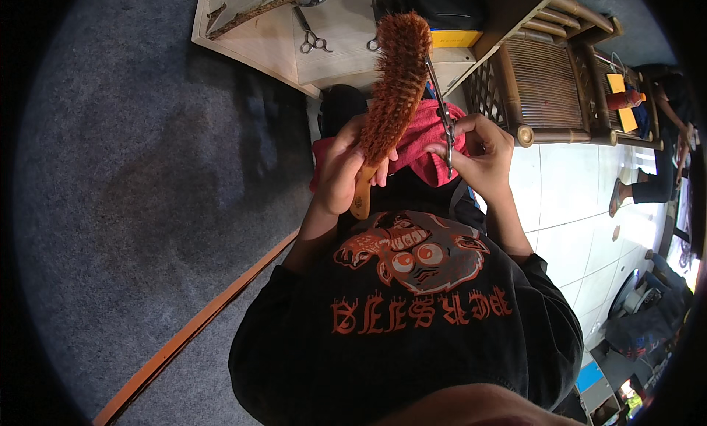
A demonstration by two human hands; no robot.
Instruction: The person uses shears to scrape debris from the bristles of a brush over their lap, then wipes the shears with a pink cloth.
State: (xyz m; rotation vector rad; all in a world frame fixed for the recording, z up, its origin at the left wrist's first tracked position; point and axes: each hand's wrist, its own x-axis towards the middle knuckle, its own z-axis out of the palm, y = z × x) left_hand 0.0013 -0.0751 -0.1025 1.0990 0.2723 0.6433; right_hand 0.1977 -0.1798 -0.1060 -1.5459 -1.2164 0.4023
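Note:
My left hand grips a brush with reddish-brown bristles near the base of its wooden handle. The brush points up and away from my body. In my right hand is a pair of metal hairdressing scissors, held by the finger rings. The scissor tips reach the right side of the bristles; whether they touch I cannot tell. A red towel lies beneath both hands, across my lap. Some of the left fingers are hidden behind the brush.
Ahead, a wooden shelf holds another pair of scissors and a yellow box. To the right stands a bamboo bench with a red bottle. Another person's leg shows at far right. Grey carpet lies left.

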